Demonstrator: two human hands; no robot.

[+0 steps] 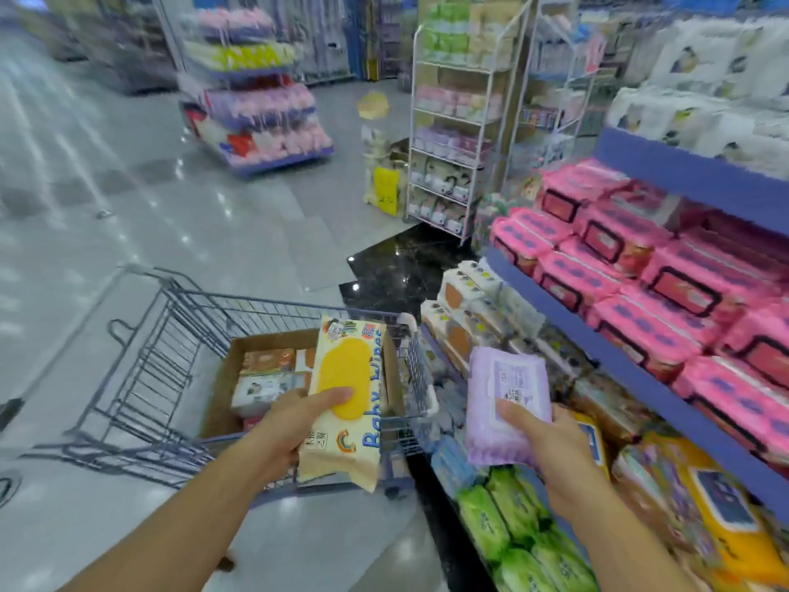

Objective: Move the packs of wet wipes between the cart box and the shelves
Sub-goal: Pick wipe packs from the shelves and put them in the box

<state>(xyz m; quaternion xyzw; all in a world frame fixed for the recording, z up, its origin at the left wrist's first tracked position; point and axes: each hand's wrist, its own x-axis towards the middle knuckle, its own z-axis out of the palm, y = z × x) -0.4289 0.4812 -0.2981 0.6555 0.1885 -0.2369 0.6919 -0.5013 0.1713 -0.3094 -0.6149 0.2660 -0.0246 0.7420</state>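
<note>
Yellow-lidded cream plastic wipes pack (345, 401) pinched in left hand (294, 420) over brown cardboard cart box (222, 378) | soft purple wipes pack (506, 403) pinched in right hand (550, 437) above low shelf (459, 472) | risk: thumb-only grips (slippery wrap) may slip, packs fall.

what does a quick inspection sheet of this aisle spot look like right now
surface: glossy grey floor, with a dark tile patch by the shelves
job's things: yellow-lidded baby wipes pack held over the cardboard box in the cart; purple wipes pack held beside the blue shelves; more packs lie in the box
clutter: pink packs on the middle shelf, green packs low down
grippers: left hand and right hand each have fingers closed on a pack
cables: nothing seen
surroundings: white wire rack, a far display stand, blurred
</note>
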